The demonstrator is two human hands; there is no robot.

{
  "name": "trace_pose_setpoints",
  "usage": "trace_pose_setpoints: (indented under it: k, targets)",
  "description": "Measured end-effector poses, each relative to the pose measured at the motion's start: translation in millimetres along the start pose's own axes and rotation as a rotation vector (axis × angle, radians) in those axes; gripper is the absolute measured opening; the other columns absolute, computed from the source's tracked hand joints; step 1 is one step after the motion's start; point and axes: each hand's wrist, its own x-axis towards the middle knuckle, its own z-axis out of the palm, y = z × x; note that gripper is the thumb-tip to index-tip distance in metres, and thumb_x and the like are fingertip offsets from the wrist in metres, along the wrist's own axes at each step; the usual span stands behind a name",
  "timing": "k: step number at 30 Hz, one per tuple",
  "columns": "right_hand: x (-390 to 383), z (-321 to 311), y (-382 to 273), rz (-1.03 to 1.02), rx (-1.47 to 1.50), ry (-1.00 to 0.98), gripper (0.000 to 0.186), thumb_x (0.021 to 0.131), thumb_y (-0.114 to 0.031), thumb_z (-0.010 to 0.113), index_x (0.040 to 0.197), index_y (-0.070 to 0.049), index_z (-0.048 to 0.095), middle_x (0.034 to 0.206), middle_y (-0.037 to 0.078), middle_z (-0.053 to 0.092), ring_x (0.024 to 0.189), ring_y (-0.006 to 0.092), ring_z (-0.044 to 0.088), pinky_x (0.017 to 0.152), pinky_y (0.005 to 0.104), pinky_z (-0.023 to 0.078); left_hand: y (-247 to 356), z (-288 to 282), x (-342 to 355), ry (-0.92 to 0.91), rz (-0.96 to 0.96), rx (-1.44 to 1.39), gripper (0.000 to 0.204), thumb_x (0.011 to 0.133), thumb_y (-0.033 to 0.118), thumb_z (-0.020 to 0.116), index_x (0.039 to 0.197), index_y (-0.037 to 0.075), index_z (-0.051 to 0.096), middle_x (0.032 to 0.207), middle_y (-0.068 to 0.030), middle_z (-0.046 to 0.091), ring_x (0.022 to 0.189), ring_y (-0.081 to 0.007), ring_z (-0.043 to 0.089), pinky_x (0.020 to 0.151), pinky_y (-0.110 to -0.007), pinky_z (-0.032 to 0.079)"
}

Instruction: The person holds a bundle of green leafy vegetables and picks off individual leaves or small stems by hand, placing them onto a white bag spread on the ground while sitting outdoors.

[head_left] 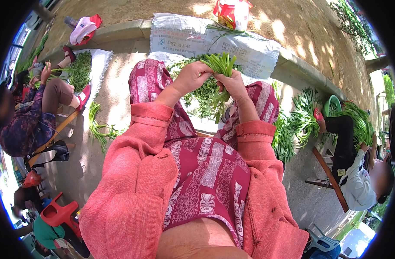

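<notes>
My right hand (233, 85) is closed around a bunch of green vegetable stems (221, 64), cut ends up and leaves hanging below. At the left side of that bunch, my left hand (191, 77) has its fingers pinched together; whatever they hold is too small to make out. Under both hands, between my knees, loose picked greens (202, 96) lie on a white woven sack (171, 38) spread over the ground. A few thin green stalks (225, 31) rest on the sack's far part.
A red and white bag (234, 14) stands beyond the sack, past a low stone kerb (303, 71). Piles of leafy greens (284, 134) lie to my right, with a green basin (332, 105) farther off. Loose stems (96, 125) lie left. Seated people handle greens on both sides.
</notes>
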Motion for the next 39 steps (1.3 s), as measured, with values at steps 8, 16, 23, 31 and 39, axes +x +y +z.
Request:
trace_pose_setpoints:
  k: [8,16,23,31,39]
  targets:
    - [1,-3,-1,0.046,0.011,-0.023,0.008,0.081,-0.01,0.062,0.081,-0.002,0.061,0.061,0.002,0.056,0.047,0.0091,0.052,0.041,0.0228,0.042,10,-3,0,0.039,0.003,0.007,0.009,0.074,0.007,0.058,0.08,0.002,0.063,0.078,-0.0134,0.061,0.074,-0.0301,0.06,0.066,-0.036,0.048]
    - [0,0,-1,0.032,-0.006,-0.013,0.008,0.081,-0.01,0.061,0.082,-0.002,0.061,0.061,0.002,0.056,0.047,0.0086,0.051,0.04,0.0228,0.042,9,0,1,0.109,0.025,0.091,0.008,0.07,0.008,0.058,0.073,0.002,0.06,0.073,-0.0131,0.059,0.069,-0.0311,0.058,0.063,-0.037,0.047]
    - [-2,3,-2,-0.012,0.086,0.041,0.008,0.081,-0.01,0.062,0.081,-0.002,0.059,0.06,0.001,0.053,0.045,0.009,0.049,0.04,0.0243,0.043,-16,6,2,0.416,-0.168,-0.032,0.004,0.075,0.005,0.059,0.074,0.002,0.061,0.069,-0.0075,0.06,0.061,-0.0184,0.057,0.056,-0.028,0.045]
    - [-1,-2,-4,0.01,0.186,0.067,0.012,0.081,-0.013,0.062,0.076,-0.003,0.059,0.057,0.002,0.053,0.044,0.0101,0.05,0.039,0.024,0.042,-9,-11,1,0.154,-0.495,-0.224,0.017,0.082,0.017,0.068,0.083,0.001,0.065,0.072,0.0032,0.061,0.063,-0.0028,0.052,0.058,-0.019,0.043]
    - [0,-5,4,0.058,0.148,-0.065,0.014,0.082,-0.015,0.062,0.077,-0.002,0.061,0.058,0.002,0.054,0.045,0.0107,0.05,0.04,0.0245,0.043,1,1,1,-0.043,-0.082,-0.228,0.013,0.08,0.005,0.063,0.092,0.002,0.065,0.077,-0.0039,0.059,0.074,-0.0147,0.059,0.067,-0.025,0.046]
